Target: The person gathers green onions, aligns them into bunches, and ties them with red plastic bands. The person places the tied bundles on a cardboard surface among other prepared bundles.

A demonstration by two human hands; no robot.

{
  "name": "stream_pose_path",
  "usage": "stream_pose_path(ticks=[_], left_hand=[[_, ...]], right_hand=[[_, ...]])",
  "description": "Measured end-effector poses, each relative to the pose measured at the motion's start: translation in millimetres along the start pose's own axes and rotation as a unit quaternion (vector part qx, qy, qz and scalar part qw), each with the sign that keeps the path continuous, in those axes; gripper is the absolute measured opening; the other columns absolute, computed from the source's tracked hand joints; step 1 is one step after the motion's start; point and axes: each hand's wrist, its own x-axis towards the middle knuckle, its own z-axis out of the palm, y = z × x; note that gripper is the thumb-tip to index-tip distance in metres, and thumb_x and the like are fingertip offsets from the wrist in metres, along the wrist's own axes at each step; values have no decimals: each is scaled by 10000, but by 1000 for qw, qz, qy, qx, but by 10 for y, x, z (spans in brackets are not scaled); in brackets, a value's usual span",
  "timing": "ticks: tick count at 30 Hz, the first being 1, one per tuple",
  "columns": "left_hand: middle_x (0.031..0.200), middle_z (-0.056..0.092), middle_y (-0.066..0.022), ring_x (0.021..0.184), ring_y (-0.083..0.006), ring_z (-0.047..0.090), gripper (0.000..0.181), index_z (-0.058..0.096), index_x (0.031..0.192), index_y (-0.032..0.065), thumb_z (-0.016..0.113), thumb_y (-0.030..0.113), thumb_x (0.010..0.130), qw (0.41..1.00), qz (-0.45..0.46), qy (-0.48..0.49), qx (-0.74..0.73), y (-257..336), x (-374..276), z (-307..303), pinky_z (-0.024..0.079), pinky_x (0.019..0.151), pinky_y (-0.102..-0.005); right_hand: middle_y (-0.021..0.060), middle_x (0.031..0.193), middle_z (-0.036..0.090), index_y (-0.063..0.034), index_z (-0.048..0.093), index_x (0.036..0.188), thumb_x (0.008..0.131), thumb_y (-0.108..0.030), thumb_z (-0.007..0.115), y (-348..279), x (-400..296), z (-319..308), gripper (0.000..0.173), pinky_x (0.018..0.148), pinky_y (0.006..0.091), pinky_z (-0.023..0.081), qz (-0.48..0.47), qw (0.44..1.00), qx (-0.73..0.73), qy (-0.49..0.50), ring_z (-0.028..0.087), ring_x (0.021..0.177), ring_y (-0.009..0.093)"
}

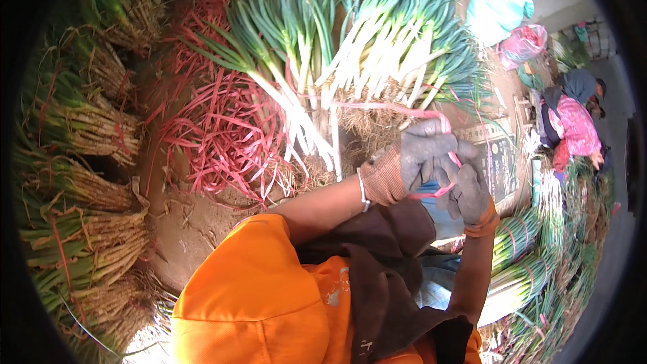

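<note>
My left hand, in a grey-coated work glove with an orange knit cuff, is closed on a pink plastic strip. Close beside it my right hand, gloved alike, has its fingers curled on the same strip. A short loop of the strip hangs below the two hands, and its long end runs left over the stalks. Just beyond my hands lie green onions with white stems and a mat of roots. A few separate stalks lie slanting to their left. My fingers partly hide the strip.
A tangled heap of pink strips covers the soil on the left. Tied onion bundles line the far left; more bundles lie at right. A printed sheet, plastic bags and another person are on the right.
</note>
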Motion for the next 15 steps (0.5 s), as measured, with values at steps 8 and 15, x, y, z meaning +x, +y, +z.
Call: stream_pose_path(ticks=[8, 15], left_hand=[[674, 512, 21, 510, -96, 453, 215, 529, 1078, 44, 462, 199, 944, 978, -65, -61, -188, 332, 211, -327, 406, 507, -256], [678, 537, -47, 513, -164, 517, 183, 538, 1020, 33, 469, 180, 936, 986, -89, -78, 115, -357, 620, 337, 427, 496, -286]], right_hand=[[-34, 548, 432, -24, 577, 890, 887, -79, 490, 83, -935, -1365, 104, 338, 220, 259, -18, 973, -94, 210, 351, 385, 62], [98, 818, 613, 28, 487, 1219, 919, -248, 496, -231, -1325, -1231, 408, 405, 195, 339, -128, 894, -225, 365, 438, 452, 77]])
